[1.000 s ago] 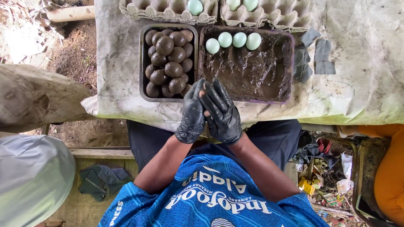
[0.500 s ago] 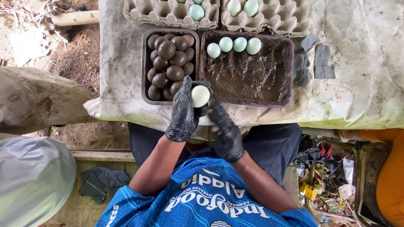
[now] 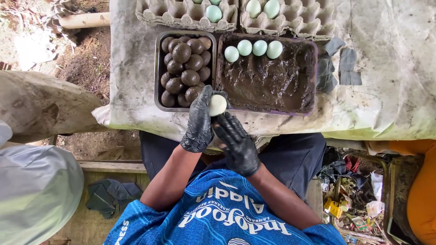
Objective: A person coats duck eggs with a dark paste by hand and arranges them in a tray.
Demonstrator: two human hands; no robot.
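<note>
Both my hands wear black gloves at the near edge of a cloth-covered table. My left hand is raised and holds a pale egg at its fingertips, just over the gap between two trays. My right hand lies just below the egg, fingers spread and pointing at it, holding nothing. The left tray is full of dark mud-coated eggs. The right tray holds wet dark mud and several pale green eggs in a row at its far edge.
Grey egg cartons with a few pale eggs stand behind the trays. Dark patches lie on the cloth to the right. A person in orange is at the right, grey fabric at the left, rubbish on the ground.
My hands were clasped together; they have parted. The left hand rose towards the trays with the egg now showing, and the right hand dropped back below it.
</note>
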